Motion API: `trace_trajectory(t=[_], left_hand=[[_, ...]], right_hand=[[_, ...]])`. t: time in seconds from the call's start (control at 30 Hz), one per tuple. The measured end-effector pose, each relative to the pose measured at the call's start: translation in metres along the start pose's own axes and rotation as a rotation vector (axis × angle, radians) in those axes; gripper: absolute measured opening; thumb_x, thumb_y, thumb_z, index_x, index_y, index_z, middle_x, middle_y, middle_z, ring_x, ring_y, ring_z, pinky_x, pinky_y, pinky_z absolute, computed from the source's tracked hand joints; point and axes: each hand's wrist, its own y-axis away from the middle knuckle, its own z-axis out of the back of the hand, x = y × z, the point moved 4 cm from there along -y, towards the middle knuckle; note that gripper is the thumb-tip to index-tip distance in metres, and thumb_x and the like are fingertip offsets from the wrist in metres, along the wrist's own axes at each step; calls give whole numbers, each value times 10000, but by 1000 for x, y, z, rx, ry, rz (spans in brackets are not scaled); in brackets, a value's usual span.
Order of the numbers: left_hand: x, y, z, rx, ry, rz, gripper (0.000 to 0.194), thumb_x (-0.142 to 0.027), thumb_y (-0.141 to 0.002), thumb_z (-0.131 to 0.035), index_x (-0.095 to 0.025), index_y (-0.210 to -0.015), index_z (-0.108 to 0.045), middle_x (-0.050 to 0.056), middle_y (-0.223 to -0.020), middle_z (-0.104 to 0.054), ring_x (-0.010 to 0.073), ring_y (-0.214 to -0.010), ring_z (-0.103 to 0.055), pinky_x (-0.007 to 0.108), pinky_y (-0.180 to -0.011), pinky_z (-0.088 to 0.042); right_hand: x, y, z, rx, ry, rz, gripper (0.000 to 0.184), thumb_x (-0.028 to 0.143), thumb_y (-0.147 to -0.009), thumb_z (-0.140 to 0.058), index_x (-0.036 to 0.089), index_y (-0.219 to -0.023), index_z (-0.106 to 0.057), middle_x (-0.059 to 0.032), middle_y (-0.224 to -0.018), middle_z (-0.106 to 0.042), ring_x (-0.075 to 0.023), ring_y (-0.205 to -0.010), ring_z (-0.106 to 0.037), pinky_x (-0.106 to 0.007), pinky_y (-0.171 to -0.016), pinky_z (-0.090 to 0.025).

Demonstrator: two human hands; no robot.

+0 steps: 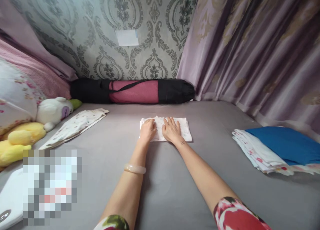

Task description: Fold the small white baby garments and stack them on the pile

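Note:
A white folded cloth (pixel 159 134) with a faint print, perhaps a garment, lies flat on the grey bed sheet in front of me. My left hand (pixel 148 128) rests on its left part, palm down, with the fingers slightly bent. On the cloth's middle and right part, my right hand (pixel 172 130) lies flat with its fingers spread. Both palms hide some of the fabric beneath them. The cloth's right edge and its corners are visible past my hands.
At right sits a stack of folded clothes (pixel 282 150), blue on top. A spotted white garment (pixel 77 125) lies left, beside plush toys (pixel 53 111). A black and pink rolled bag (pixel 135 91) lies along the wall. Something pixelated (pixel 51 185) is at lower left.

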Motion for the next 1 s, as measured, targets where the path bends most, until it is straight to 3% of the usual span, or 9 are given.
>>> trace_trajectory(t=[0.27, 0.43, 0.6, 0.83, 1.0], left_hand=[[-4, 1, -2, 30, -119, -48, 214, -183, -900, -438, -154, -1059, -578, 113, -1085, -660, 235, -1051, -577, 343, -909, -430], [-10, 2, -2, 67, -116, -59, 235, -219, -919, -435, -159, -1113, -554, 120, -1135, -642, 233, -1111, -555, 336, -941, -415], [-10, 4, -10, 71, -90, -73, 269, -264, -919, -453, -150, -1148, -537, 145, -1204, -611, 252, -1157, -531, 368, -989, -391], [-8, 4, -15, 81, -113, -70, 286, -292, -907, -464, -172, -1159, -530, 134, -1243, -596, 260, -1191, -513, 380, -1012, -378], [-7, 4, -15, 87, -110, -79, 305, -281, -911, -456, -154, -1182, -515, 137, -1251, -595, 259, -1208, -505, 376, -1011, -384]], right_hand=[[-2, -2, 3, -26, -46, 11, 523, 313, -974, -272, 153, -1460, -382, -112, -1542, -303, -251, -1431, -204, -500, -1145, -107], [-18, 3, 15, -122, -10, -60, 527, 307, -971, -286, 141, -1465, -370, -120, -1558, -260, -253, -1438, -176, -494, -1154, -26], [-30, 7, 9, -23, -23, -116, 545, 341, -970, -284, 164, -1482, -342, -112, -1547, -292, -256, -1430, -200, -495, -1148, -94], [-31, 6, 7, -4, -42, -118, 549, 340, -970, -272, 172, -1490, -327, -109, -1547, -294, -255, -1432, -192, -499, -1149, -94], [-38, 4, 11, -49, -53, -162, 574, 332, -974, -262, 75, -1485, -309, -144, -1555, -257, -262, -1439, -173, -483, -1158, -55]])
